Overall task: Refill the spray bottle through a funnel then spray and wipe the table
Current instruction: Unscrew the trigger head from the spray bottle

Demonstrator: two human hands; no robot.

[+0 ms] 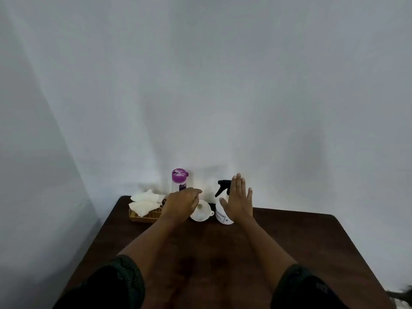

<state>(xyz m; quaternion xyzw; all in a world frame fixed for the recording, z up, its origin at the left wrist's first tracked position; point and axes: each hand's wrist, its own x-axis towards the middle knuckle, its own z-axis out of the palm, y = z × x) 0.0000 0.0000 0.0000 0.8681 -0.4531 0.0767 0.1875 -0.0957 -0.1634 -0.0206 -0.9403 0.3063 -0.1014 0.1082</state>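
A white spray bottle point(220, 216) with a black trigger head stands at the far side of the dark wooden table point(289, 241). My right hand point(237, 201) is raised in front of it with straight fingers, hiding much of the bottle. A white funnel point(200, 211) lies on the table left of the bottle. My left hand point(181, 202) hovers palm down just left of the funnel, its fingers loosely bent and holding nothing. Behind it stands a clear bottle with a purple cap point(179, 178).
A small wicker basket point(145, 216) with white cloths point(146, 200) sits at the table's far left corner. A pale wall rises right behind the table. Dark sleeves cover my upper arms at the bottom of the view.
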